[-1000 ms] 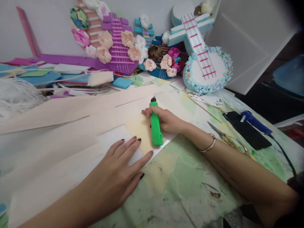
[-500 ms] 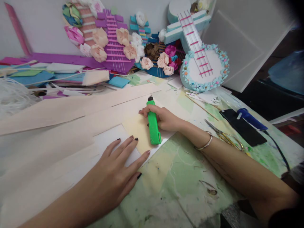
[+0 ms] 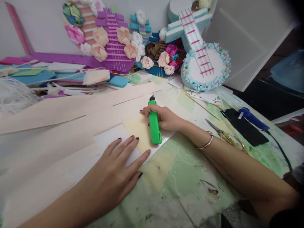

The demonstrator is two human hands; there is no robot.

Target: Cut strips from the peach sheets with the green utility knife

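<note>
Head view: your right hand (image 3: pixel 163 118) is closed around the green utility knife (image 3: pixel 155 126), with the fingers folded about the upper part of the handle. The blade (image 3: pixel 152 97) projects a little from the far end and points away from you; the butt of the handle points toward you. The knife is over the pale yellow sheet (image 3: pixel 135 126), ahead of and to the right of your other hand (whether the handle touches the sheet cannot be told). Your left hand (image 3: pixel 116 171) lies palm down with the fingers spread wide and grips nothing. Its fingers extend over the white sheet (image 3: pixel 110 131), which adjoins the yellow one; its thumb is over the stained green-and-white table cover (image 3: pixel 185 177). Long cream sheets (image 3: pixel 71 106) extend to the left and beyond. To the right of your right forearm, which carries a silver bracelet (image 3: pixel 206 144), lie the gold-handled scissors (image 3: pixel 229 138), a black flat slab (image 3: pixel 244 126) and a blue corded tool (image 3: pixel 254 118). At the back, a pale blue model string instrument (image 3: pixel 215 65) stands to the right of a purple one (image 3: pixel 114 47)
</note>
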